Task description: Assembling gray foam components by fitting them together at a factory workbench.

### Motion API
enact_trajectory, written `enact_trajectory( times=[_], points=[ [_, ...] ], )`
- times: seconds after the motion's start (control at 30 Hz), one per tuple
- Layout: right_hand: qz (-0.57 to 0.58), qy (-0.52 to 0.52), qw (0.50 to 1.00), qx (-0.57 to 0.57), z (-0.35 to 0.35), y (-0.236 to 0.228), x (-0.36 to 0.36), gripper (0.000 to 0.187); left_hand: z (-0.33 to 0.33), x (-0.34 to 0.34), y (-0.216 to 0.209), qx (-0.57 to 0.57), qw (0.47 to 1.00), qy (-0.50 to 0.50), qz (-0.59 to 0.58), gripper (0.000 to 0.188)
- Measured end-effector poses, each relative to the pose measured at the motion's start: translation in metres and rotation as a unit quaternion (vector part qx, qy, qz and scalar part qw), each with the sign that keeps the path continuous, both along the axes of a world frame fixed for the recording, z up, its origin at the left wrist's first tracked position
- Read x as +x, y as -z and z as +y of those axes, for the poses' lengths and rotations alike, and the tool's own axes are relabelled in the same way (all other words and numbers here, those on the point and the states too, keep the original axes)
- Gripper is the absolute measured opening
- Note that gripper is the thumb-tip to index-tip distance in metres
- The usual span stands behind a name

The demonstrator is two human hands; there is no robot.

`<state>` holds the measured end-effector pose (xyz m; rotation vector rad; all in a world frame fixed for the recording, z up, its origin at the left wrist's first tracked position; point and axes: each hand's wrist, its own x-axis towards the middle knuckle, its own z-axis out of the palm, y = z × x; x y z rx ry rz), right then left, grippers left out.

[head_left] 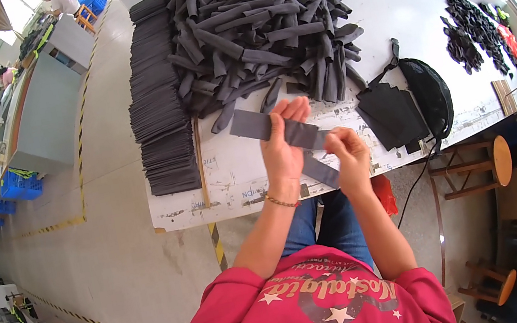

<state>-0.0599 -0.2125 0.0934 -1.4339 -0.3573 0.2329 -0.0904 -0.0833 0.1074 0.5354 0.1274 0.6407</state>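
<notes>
A flat dark grey fabric strip stretches across my hands above the table's front edge. My left hand holds it, the thumb lying over the cloth and the fingers behind it. At the strip's right end my right hand pinches the cloth between thumb and fingers. A second length of dark cloth slants down between my hands; whether it belongs to the same strip I cannot tell. Beyond my hands lies a large heap of rolled or folded dark fabric pieces.
A long, neat stack of dark fabric pieces lines the left of the white table. To the right are flat black pieces, a black mesh pouch and small dark pieces. Wooden stools stand at the right. Other people sit farther off.
</notes>
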Motion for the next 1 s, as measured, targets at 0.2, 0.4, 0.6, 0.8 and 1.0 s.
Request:
enact_trajectory(
  times=[0.2,0.4,0.6,0.8,1.0],
  points=[
    [0.083,-0.033,0.995,0.048,0.015,-0.018,-0.004,0.018,-0.003,-0.003,-0.013,0.009,0.996,0.090,0.013,0.045],
    [-0.215,0.039,0.975,-0.031,0.006,-0.028,0.001,0.015,0.034,-0.029,0.024,0.015,0.995,-0.031,0.097,0.026],
    [-0.112,-0.001,0.993,0.029,0.000,-0.017,0.003,0.010,0.037,-0.038,0.012,0.079,0.995,-0.012,0.056,0.017],
    [-0.069,-0.009,0.997,0.018,-0.003,-0.014,0.007,0.004,0.035,-0.036,0.009,0.091,0.995,0.001,0.043,0.018],
    [0.071,-0.052,0.996,0.025,-0.005,-0.027,0.004,0.008,0.039,-0.034,0.002,0.060,0.990,-0.063,0.108,0.024]
  ],
)
